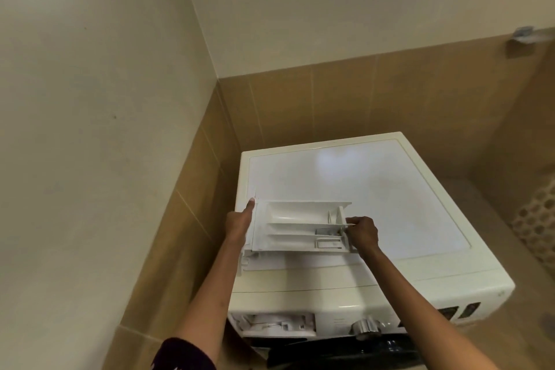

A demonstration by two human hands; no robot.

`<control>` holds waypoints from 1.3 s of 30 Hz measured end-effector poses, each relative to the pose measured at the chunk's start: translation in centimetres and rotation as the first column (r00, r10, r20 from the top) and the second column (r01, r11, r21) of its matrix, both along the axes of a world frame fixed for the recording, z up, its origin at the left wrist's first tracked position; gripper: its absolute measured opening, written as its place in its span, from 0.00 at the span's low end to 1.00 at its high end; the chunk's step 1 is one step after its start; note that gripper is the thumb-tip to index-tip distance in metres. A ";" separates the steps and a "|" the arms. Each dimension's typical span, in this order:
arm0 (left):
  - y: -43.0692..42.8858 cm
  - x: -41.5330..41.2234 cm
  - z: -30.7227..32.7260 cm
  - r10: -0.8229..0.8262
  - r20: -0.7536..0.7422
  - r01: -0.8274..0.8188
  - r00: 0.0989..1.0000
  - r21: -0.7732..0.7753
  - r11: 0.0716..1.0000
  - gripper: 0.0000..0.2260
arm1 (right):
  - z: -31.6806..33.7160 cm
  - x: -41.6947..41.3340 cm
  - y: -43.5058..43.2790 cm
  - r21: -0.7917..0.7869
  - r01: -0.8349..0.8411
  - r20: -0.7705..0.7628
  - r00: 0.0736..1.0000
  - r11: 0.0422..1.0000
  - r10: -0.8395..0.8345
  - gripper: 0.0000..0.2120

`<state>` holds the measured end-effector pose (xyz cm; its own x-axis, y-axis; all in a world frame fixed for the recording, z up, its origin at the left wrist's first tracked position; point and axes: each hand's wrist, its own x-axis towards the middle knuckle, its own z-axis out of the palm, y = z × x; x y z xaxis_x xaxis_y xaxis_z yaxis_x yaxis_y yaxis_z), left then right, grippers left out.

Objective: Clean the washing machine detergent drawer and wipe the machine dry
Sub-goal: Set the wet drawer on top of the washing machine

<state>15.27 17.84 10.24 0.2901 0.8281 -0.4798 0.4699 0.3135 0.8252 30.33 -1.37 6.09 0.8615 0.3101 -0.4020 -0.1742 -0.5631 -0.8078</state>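
Detergent drawer (295,227): white, held over washing machine (360,189) top, front-left corner. Left hand (238,224) lay against its left end, forefinger straight, other fingers hidden. Right hand (362,233) pinched its right end.

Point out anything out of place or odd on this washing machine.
The detergent drawer is out of its housing: the left hand and right hand hold it by its ends over the top of the washing machine. The drawer slot at the front left stands open. No spill or damage shows.
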 end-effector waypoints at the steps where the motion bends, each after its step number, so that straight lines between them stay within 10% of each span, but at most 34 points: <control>1: 0.2 0.0 -0.1 -0.004 -0.016 0.005 1.000 0.013 1.000 0.26 | -0.1 0.0 0.1 -0.005 -0.006 0.008 1.000 1.000 0.006 0.17; 7: -0.5 0.6 1.6 -0.053 -0.306 0.181 0.951 0.409 0.894 0.26 | 0.7 -0.2 0.1 -0.023 -0.060 0.158 0.985 0.998 0.062 0.19; 12: -5.2 5.0 5.5 -0.133 -0.131 0.187 0.982 0.675 0.713 0.18 | 3.8 0.9 -1.7 0.125 -0.046 0.339 0.941 0.991 0.001 0.14; 21: -22.0 15.7 9.8 -0.593 0.288 0.543 0.752 0.237 0.805 0.07 | 13.0 5.3 -15.7 0.437 0.224 0.426 0.801 0.871 -0.420 0.11; 39: -77.1 21.7 11.8 -0.935 0.348 0.996 -0.066 0.081 -0.040 0.06 | 18.4 0.0 -69.3 0.487 0.776 0.515 0.117 0.401 -0.849 0.12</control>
